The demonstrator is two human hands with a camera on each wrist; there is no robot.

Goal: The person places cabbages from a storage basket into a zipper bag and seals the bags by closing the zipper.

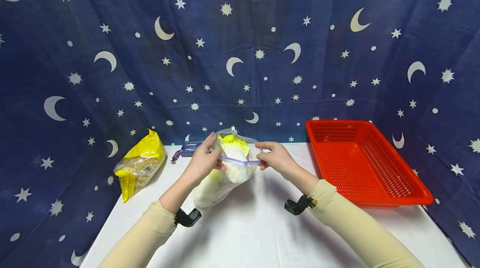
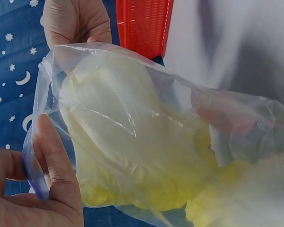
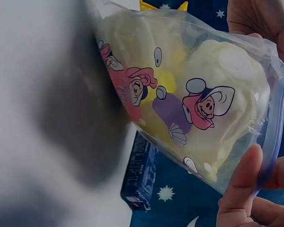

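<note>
A clear zip-top bag with a bluish-purple zip edge is held above the table between both hands. Two pale heads of Chinese cabbage with yellow leaf tips are inside; one cabbage is near the mouth, the other lower down. My left hand pinches the left side of the mouth, thumb and fingers on the zip edge. On the opposite side my right hand pinches the rim. The mouth stands spread apart. Pink and purple cartoon figures are printed on the bag's side.
A yellow-and-clear food packet lies at the table's left. Behind the bag are a dark blue box and a small purple wrapped item. A red perforated basket stands at right. A starry curtain hangs behind the white table.
</note>
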